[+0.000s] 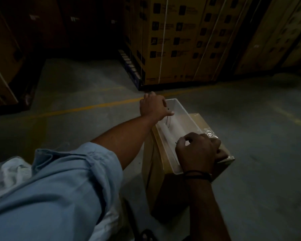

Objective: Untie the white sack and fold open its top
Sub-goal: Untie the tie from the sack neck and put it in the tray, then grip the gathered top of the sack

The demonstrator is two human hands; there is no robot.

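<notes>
The dim concrete floor [87, 87] fills most of the view, crossed by a yellow line [87, 106] running from 9 o'clock toward the centre. Tall stacks of strapped cartons [177, 40] stand at 12 to 1 o'clock, with darker cartons [2, 66] at 10 o'clock. A light blue sleeve [59, 188] covers the 7 o'clock corner, the left forearm reaching out of it toward the centre. Beside the sleeve at 8 o'clock lies a rumpled pale cloth [5, 173]; whether this is the white sack cannot be told, and no tie shows on it. Just right of centre, at 4 o'clock, a cardboard box [160, 185] stands on the floor with a long clear plastic tray [181, 108] lying along its top. The left hand [154, 107] rests on the tray's far end, fingers curled over the rim, thumb pointing inward, with a thin dark wire [168, 120] hanging under it. The right hand [198, 150], a dark band [197, 175] on its wrist, is closed over the tray's near end, fingertips pinched together on something small and dark that is too tiny to identify.
</notes>
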